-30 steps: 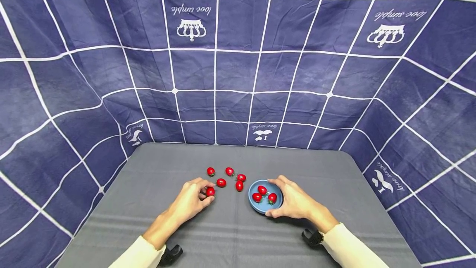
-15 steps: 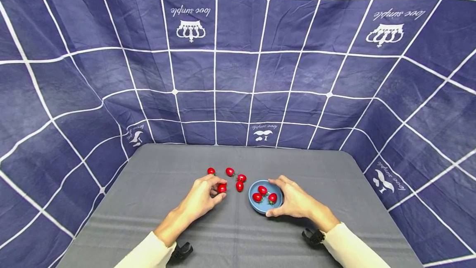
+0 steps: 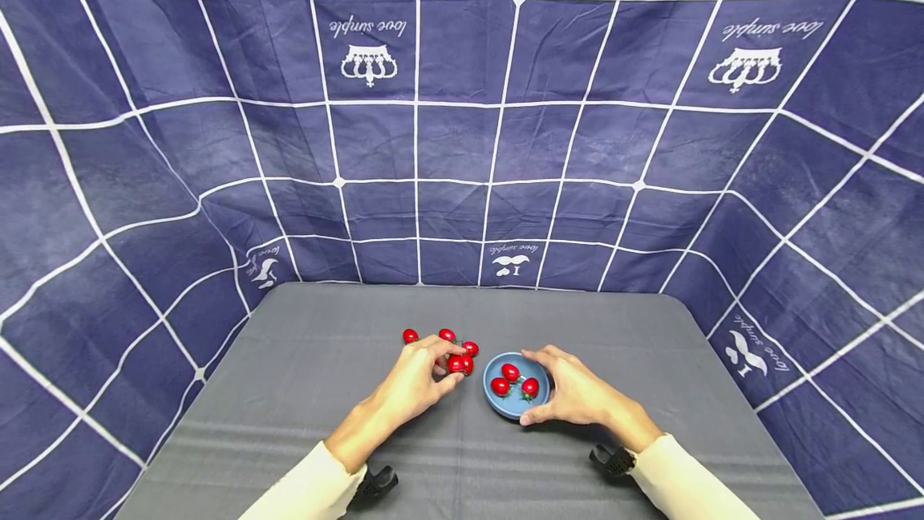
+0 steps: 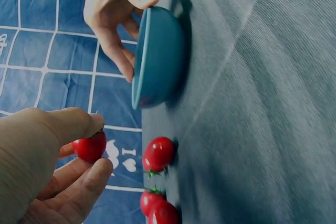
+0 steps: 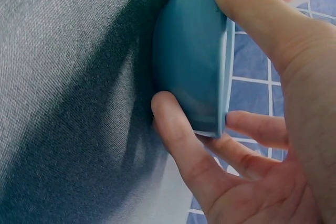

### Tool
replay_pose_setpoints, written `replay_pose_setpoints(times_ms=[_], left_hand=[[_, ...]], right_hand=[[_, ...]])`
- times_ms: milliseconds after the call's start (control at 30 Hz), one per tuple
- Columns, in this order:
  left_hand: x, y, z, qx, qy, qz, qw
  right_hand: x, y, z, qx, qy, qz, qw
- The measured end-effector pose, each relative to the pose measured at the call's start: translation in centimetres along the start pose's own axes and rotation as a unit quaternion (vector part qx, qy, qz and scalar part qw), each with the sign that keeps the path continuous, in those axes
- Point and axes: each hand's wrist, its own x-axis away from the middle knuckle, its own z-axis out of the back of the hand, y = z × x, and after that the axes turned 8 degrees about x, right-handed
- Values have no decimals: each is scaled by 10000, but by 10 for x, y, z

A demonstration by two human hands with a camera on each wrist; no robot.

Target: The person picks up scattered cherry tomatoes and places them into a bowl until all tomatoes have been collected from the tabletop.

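Note:
My left hand (image 3: 411,382) pinches a red cherry tomato (image 4: 91,147) between thumb and fingertips, held above the table in the left wrist view. In the head view it overlaps a loose cherry tomato (image 4: 158,153) lying just left of the bowl. A small round blue bowl (image 5: 191,56) sits on the table with three cherry tomatoes, one of them a tomato (image 3: 510,373) at the back, inside it. My right hand (image 3: 577,393) grips the bowl from its right side, thumb at the near rim and fingers round the far side.
More loose cherry tomatoes lie behind my left hand: one tomato (image 3: 410,336) farthest left, another tomato (image 3: 447,335) and a tomato (image 3: 471,349) nearer the bowl. A grey cloth covers the table (image 3: 325,315). Blue gridded curtains (image 3: 462,143) stand behind and at both sides.
My left hand has moved right with the pinched tomato, from the left of the group toward the bowl. The right hand and bowl have stayed in place.

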Motion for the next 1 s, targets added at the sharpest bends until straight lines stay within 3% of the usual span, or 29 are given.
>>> replay_pose_setpoints(times_ms=[333, 667, 1000], left_hand=[[-12, 9, -15, 237, -133, -144, 9995], [-20, 20, -25, 54, -270, -80, 9996], [-29, 32, -36, -214, -415, -311, 9984]], right_hand=[[3, 7, 6, -1020, -378, 14, 9941], [2, 10, 4, -1170, -486, -89, 9919], [1, 9, 5, -1450, -505, -104, 9881]])
